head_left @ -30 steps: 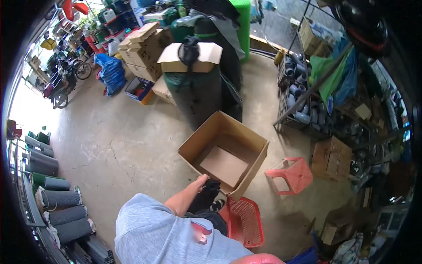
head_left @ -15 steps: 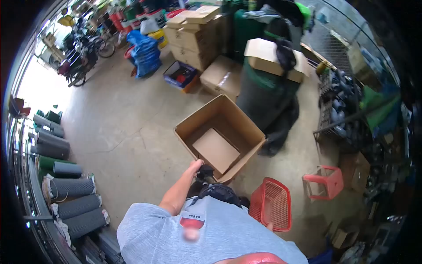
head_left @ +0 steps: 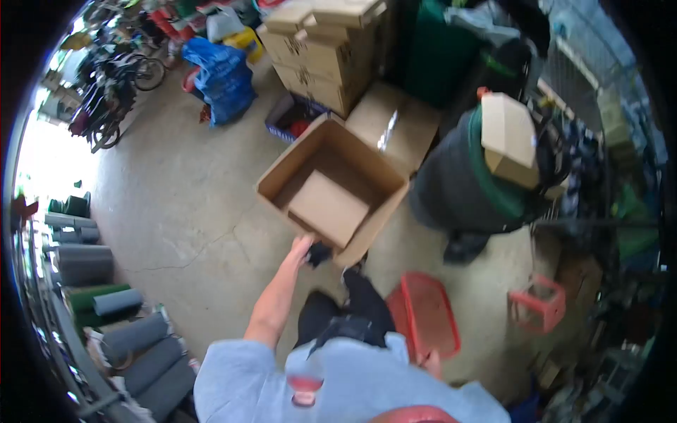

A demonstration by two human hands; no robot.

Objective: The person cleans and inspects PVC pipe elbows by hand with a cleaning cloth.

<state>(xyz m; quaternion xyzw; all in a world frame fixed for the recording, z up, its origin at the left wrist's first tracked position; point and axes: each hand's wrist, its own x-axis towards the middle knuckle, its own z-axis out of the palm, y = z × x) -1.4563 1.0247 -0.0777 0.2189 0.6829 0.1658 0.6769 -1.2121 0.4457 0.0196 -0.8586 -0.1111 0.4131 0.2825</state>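
Note:
A large open cardboard box (head_left: 381, 169) is in front of me, with a flat piece of brown cardboard (head_left: 328, 207) in its bottom. My left hand (head_left: 303, 247) is closed on the box's near left edge, my arm stretched out to it. Low on my right side, a red plastic basket (head_left: 395, 310) hangs by its rim from my right hand (head_left: 431, 363). That hand's fingers are partly hidden and blurred, but they look closed on the rim.
Stacked cartons (head_left: 310, 63) and a taped carton (head_left: 395, 127) stand ahead. A dark mesh roll (head_left: 451, 176) bears a cardboard piece on the right. A red stool (head_left: 539, 303) is right, grey rolls (head_left: 134, 338) left. Beyond are a blue sack (head_left: 222, 81) and motorbikes (head_left: 116, 84).
The cardboard box has shifted forward, close to the cartons, with my left hand still on its edge. My view has tilted, and my legs now show. The basket stays at my right side.

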